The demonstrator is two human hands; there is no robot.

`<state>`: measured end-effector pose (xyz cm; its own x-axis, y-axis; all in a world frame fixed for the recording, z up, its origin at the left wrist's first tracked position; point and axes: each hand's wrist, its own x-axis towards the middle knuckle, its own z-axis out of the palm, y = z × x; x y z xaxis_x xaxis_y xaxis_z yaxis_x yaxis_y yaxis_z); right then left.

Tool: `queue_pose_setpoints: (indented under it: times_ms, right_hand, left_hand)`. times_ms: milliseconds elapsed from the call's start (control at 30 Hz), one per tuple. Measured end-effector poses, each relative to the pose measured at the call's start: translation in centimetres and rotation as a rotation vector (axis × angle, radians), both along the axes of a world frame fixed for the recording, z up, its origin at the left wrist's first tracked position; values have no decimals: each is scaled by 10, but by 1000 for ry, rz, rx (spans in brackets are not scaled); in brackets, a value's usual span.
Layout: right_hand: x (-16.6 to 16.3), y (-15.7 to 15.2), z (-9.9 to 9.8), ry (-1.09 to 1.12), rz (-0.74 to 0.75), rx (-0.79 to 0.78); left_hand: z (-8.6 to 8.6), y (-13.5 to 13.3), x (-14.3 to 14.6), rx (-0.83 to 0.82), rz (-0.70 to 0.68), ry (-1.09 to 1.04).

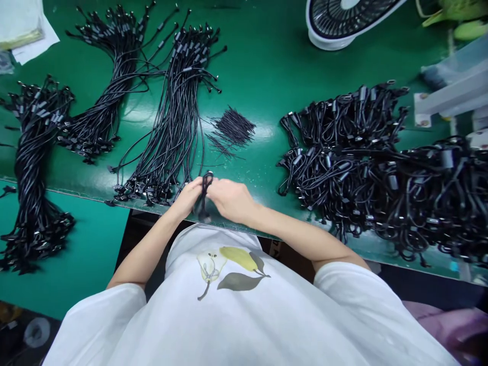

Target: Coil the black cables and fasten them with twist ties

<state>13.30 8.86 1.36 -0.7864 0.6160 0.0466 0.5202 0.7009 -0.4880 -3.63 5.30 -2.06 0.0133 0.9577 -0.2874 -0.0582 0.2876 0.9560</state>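
"What does the piece being handled look like?"

"It's a thin, black, rubbery cable folded into a slim looped bundle (206, 189). A rounded loop shows at its top, and its lower end is blurred."

"Where is it?"

"At the front edge of the glossy green counter (267, 66), between the two hands, its lower end hanging close to that edge."

"And the grip on each side?"

"The left hand (189, 197) has thumb and fingers drawn together, pinching the bundle from its left side. The right hand (233, 200) is curled in, its fingers closed on the other side; some fingertips are hidden, but I see no wide gap."

"What lies around them?"

"Just left, a spread of long, straight black cables (173, 117) runs from near the back edge down to the front edge. Beyond the hands, away from the front edge, sits a small heap of short, thin black strips (235, 126). Toward the right end, a big pile of folded black cables (343, 178) reaches the front edge."
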Motion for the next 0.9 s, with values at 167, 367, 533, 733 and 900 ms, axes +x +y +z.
queue_pose_setpoints:
  times_ms: [167,367,533,733,900]
  right_hand:
    - [5,9,-12,-11,-53,-157]
    - [15,31,-13,102,-179,-183]
    - [8,19,-6,430,-201,-447]
    - [5,11,3,411,-191,-753]
    - [1,2,8,200,-276,-221]
  left_hand:
    - [15,-4,-5,117,-13,-75]
    - [9,-19,6,302,-81,343]
    - [-6,-21,20,202,-92,152]
    - [-2,-28,28,199,-117,107]
    - [-6,-25,31,194,-69,268]
